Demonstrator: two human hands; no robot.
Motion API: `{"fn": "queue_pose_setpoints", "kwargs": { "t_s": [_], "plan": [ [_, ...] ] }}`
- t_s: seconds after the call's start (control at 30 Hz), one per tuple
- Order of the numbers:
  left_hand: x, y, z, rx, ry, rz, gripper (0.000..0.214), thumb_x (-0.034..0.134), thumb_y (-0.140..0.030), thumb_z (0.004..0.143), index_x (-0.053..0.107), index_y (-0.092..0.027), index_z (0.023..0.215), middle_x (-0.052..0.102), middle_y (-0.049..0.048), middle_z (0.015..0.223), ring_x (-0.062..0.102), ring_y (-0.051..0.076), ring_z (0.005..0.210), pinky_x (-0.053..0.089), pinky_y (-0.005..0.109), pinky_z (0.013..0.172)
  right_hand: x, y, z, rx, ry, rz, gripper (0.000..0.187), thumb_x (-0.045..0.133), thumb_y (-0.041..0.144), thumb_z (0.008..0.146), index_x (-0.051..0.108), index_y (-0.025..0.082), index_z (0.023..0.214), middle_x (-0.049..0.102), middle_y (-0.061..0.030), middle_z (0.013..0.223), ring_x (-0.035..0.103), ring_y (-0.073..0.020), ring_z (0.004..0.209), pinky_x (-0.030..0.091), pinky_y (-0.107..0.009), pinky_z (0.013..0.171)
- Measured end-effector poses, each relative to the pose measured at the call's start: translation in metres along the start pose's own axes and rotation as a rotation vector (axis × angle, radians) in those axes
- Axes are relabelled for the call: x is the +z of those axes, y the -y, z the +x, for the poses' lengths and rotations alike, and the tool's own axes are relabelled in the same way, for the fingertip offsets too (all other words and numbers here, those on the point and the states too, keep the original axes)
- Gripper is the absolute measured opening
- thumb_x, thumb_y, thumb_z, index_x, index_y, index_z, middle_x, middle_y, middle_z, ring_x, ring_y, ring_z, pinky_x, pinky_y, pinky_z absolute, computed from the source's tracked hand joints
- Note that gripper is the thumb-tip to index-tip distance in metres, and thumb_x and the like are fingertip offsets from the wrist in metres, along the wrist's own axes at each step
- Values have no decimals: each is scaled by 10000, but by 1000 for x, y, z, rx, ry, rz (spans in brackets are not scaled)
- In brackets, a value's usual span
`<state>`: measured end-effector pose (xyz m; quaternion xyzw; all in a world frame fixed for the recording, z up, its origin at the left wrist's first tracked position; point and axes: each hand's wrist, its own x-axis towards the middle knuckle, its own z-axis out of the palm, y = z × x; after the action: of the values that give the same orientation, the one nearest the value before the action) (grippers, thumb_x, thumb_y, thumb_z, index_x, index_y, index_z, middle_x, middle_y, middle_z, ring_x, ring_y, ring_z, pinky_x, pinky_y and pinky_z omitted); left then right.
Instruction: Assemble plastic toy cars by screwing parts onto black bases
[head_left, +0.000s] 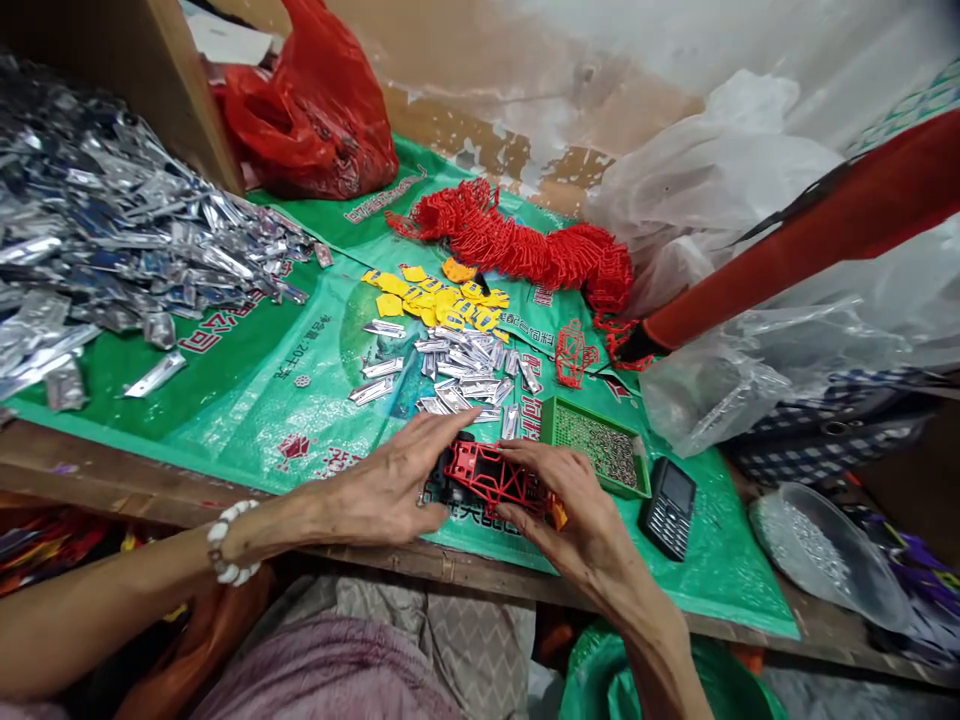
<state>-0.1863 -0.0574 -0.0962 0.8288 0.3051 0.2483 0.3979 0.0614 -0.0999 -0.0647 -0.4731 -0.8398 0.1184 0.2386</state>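
Both my hands hold a small red plastic toy car frame (496,474) with black wheels, just above the green woven sheet (247,370) at the table's near edge. My left hand (390,485) grips its left end, fingers curled around a wheel. My right hand (574,510) pinches its right end, where an orange part shows. Just beyond lie several small silver packets (450,375), yellow plastic pieces (439,298) and a heap of red frames (525,245).
A green tray of small screws (596,445) and a black keypad phone (669,507) lie right of my hands. A big pile of silver packets (112,230) fills the left. A red plastic bag (315,110), clear bags (720,190) and a red tube (810,240) stand behind.
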Motion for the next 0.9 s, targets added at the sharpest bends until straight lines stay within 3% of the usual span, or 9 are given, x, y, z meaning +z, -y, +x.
{"fn": "queue_pose_setpoints", "kwargs": {
  "t_s": [0.17, 0.27, 0.37, 0.43, 0.53, 0.6, 0.7, 0.77, 0.9],
  "plan": [
    [12, 15, 5, 123, 63, 29, 942, 645, -170, 890, 32, -280, 1597, 229, 168, 1642, 253, 318, 1506, 305, 548, 1198, 3, 0, 3, 47, 41, 76, 370, 649, 344, 928, 600, 253, 1283, 705, -78, 1259, 648, -226, 1186, 511, -442, 1010],
    [12, 22, 7, 129, 40, 15, 993, 685, -160, 861, 31, -276, 1599, 266, 175, 1629, 312, 316, 1484, 350, 515, 1184, -3, 1, 5, 26, 63, 112, 357, 659, 339, 920, 622, 255, 1265, 702, -68, 1262, 639, -219, 1196, 530, -421, 1005],
    [12, 22, 7, 117, 23, 28, 1021, 709, -140, 822, 60, -265, 1600, 329, 167, 1601, 367, 323, 1454, 380, 508, 1170, -12, 3, 4, 30, -17, 135, 355, 689, 347, 896, 648, 250, 1236, 715, -71, 1222, 659, -221, 1157, 556, -394, 973],
    [11, 20, 5, 109, -29, 85, 998, 698, -151, 837, 66, -276, 1599, 339, 153, 1595, 373, 327, 1447, 374, 526, 1172, -17, 5, -1, 106, -115, 123, 374, 707, 370, 876, 651, 244, 1224, 720, -75, 1185, 680, -223, 1100, 574, -380, 937],
    [11, 16, 5, 91, -125, 206, 967, 697, -212, 864, 68, -288, 1595, 376, 151, 1560, 416, 349, 1399, 403, 572, 1140, -18, 10, -8, 333, -222, 53, 405, 681, 408, 876, 634, 225, 1234, 700, -98, 1168, 689, -239, 1034, 587, -414, 904],
    [10, 13, 6, 94, -160, 247, 992, 723, -245, 850, 63, -282, 1590, 404, 163, 1528, 455, 365, 1354, 450, 581, 1097, -14, 15, -9, 469, -264, 19, 435, 638, 439, 893, 612, 217, 1267, 667, -117, 1197, 680, -254, 1034, 589, -451, 891],
    [10, 10, 8, 119, -170, 249, 1038, 754, -248, 823, 46, -280, 1582, 426, 170, 1498, 485, 367, 1319, 490, 557, 1063, -2, 26, 3, 554, -303, 8, 422, 567, 469, 924, 613, 221, 1262, 634, -130, 1198, 677, -261, 1000, 601, -456, 823],
    [11, 9, 8, 138, -162, 239, 1061, 761, -235, 820, 24, -292, 1581, 434, 164, 1488, 491, 363, 1315, 503, 537, 1054, 8, 35, 18, 584, -283, -74, 385, 538, 443, 934, 629, 200, 1220, 623, -157, 1163, 678, -271, 927, 596, -447, 735],
    [15, 10, 6, 180, -147, 207, 1061, 745, -246, 859, -29, -303, 1582, 430, 151, 1498, 466, 345, 1353, 468, 516, 1097, 31, 54, 46, 697, -108, -363, 264, 482, 352, 958, 667, 174, 1016, 616, -192, 971, 656, -292, 733, 486, -393, 538]
  ]
}}
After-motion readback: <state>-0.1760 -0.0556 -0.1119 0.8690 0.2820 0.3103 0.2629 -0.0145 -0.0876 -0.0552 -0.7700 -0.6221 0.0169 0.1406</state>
